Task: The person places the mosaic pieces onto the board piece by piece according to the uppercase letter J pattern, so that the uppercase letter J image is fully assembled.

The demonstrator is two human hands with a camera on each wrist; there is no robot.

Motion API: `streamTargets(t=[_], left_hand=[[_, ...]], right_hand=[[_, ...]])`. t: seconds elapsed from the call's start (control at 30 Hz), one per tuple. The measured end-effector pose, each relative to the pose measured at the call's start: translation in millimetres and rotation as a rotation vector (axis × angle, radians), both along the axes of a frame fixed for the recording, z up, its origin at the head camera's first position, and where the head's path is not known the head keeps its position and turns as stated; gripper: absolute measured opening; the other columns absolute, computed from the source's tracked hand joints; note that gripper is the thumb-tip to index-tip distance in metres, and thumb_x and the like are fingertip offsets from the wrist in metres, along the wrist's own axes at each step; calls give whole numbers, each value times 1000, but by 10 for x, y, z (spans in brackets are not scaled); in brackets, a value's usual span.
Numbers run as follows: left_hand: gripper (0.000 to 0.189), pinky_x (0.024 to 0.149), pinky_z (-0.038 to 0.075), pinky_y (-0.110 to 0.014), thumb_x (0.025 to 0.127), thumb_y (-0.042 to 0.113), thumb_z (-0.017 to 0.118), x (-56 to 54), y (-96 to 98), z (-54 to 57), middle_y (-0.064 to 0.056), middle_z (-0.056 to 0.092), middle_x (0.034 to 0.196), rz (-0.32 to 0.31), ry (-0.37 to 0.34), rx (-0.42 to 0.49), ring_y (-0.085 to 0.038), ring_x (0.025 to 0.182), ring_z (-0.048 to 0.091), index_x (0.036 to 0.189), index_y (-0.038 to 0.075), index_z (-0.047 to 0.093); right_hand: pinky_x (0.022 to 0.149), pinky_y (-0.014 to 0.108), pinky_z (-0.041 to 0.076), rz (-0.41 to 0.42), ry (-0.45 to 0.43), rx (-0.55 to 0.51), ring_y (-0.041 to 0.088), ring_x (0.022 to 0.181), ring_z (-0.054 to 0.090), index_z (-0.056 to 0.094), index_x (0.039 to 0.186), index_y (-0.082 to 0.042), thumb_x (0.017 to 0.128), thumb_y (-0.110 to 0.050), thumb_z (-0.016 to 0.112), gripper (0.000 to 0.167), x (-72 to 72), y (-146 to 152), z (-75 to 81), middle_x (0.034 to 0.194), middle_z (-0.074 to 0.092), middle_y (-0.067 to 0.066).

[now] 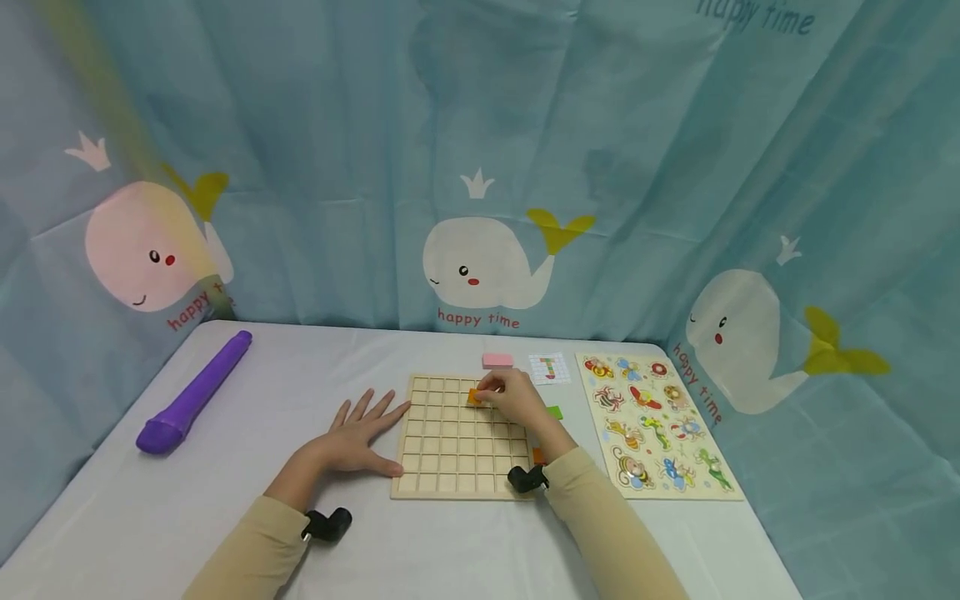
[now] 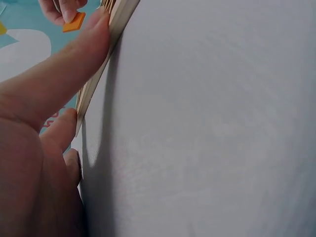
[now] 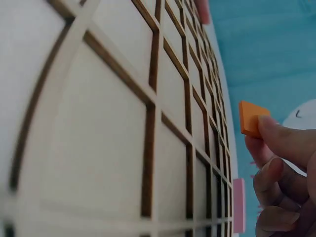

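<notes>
A square wooden grid board (image 1: 450, 450) lies on the white table. My left hand (image 1: 348, 442) is spread at the board's left side, its thumb and fingertips touching that edge. Between thumb and fingers my right hand (image 1: 515, 397) pinches an orange square tile (image 3: 253, 118), over the upper part of the board. In the right wrist view the tile is held apart from the grid. The left wrist view shows the left thumb (image 2: 69, 64) against the board's edge.
Behind the board lie a pink block (image 1: 497, 361) and a small pattern card (image 1: 550, 368). A green piece (image 1: 554, 412) and another orange piece (image 1: 538, 456) sit at its right, partly covered by the arm. Farther right is an insect picture board (image 1: 652, 425); a purple microphone-shaped object (image 1: 195, 396) lies left.
</notes>
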State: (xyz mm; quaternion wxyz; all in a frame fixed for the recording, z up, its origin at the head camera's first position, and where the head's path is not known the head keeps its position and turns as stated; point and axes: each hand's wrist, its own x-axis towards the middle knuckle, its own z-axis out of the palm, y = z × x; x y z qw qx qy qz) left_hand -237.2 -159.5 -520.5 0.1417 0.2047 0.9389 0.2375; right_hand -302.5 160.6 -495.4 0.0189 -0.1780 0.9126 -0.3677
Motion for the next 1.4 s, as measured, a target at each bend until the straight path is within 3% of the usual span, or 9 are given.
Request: streamTargets(t=[0.23,0.47,0.7,0.9,1.2,1.4], left_hand=[[118,120,-13,-65,67,77,75,-29,-15,-80,-12,7,171,1,8,9,-42,155,-12,162,32,23],[115,118,-9,-69,70,70,79,-7,20,58,-16,8,170,0,0,5,-47,154,-8,162,25,26],[117,119,-13,-67,68,75,76,-4,10,-25,-14,7,171,-4,-6,28,-44,155,-12,162,29,23],[115,117,-12,-70,70,69,80,6,12,19,-18,8,170,-5,-2,51,-48,154,-9,161,24,27],[117,119,-12,-67,68,72,78,-11,-4,-28,-14,8,171,8,3,36,-44,155,-10,162,26,25],[115,117,-10,-70,69,68,81,11,11,19,-19,11,169,7,14,54,-49,153,-7,160,21,30]], right_hand=[[66,26,52,16,-14,-22,10,72,60,75,95,-17,93,-25,75,9,-24,-150,-40,86,71,-5],[64,27,51,-2,-27,-55,12,73,59,75,96,-15,93,-22,75,8,-39,-277,-30,88,71,-2],[66,27,50,-32,-48,-22,11,75,59,75,93,-17,93,-25,75,8,-85,-376,-87,85,69,-4],[71,28,51,-41,-38,21,10,76,59,76,91,-18,93,-27,75,9,-123,-444,-131,86,71,-5],[70,28,51,-29,-22,115,9,74,59,78,95,-19,93,-26,75,8,-86,-495,-69,88,71,-7],[73,30,53,-18,-15,63,14,81,62,77,104,-14,94,-24,73,14,-49,-417,23,96,71,-3]])
